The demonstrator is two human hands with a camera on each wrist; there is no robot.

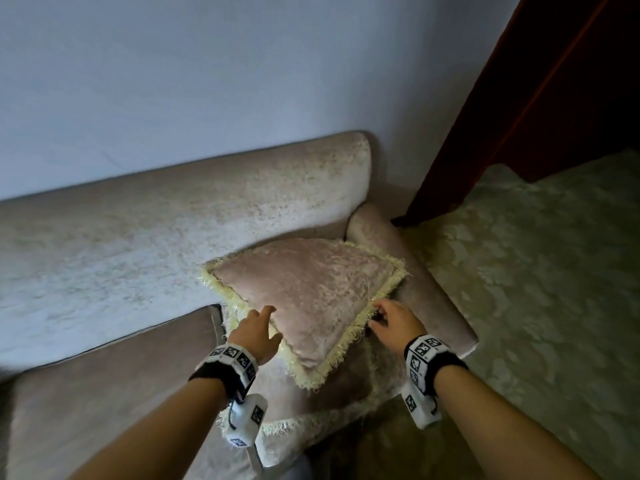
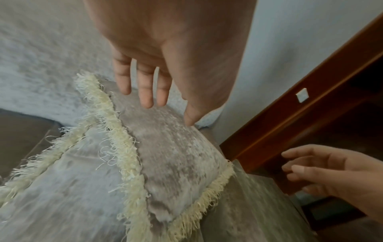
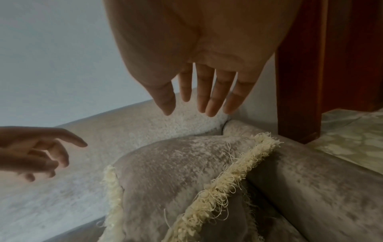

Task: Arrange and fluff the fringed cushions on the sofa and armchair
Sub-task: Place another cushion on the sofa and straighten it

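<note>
At the right end of the sofa [image 1: 145, 237], in the corner where the backrest meets the rolled armrest [image 1: 415, 282], 2 fringed cushions are stacked. The upper cushion [image 1: 311, 289] is pinkish beige with a cream fringe; it lies tilted, its far edge against the backrest and its right corner against the armrest. It rests on the lower cushion [image 1: 332, 386], whose fringe shows along the front edge of the seat. The left hand [image 1: 254, 336] hovers at the upper cushion's left fringed edge, fingers [image 2: 146, 91] extended and spread, released, holding nothing; whether the thumb tip touches the fabric cannot be told. The right hand [image 1: 394, 318] is at the cushion's right fringed edge, fingers [image 3: 211, 98] straight and slightly apart in the right wrist view, grasping nothing. A dark red-brown wooden door frame [image 1: 519, 109] stands beyond the armrest, and a patterned pale green carpet [image 1: 536, 271] covers the floor to the right.
</note>
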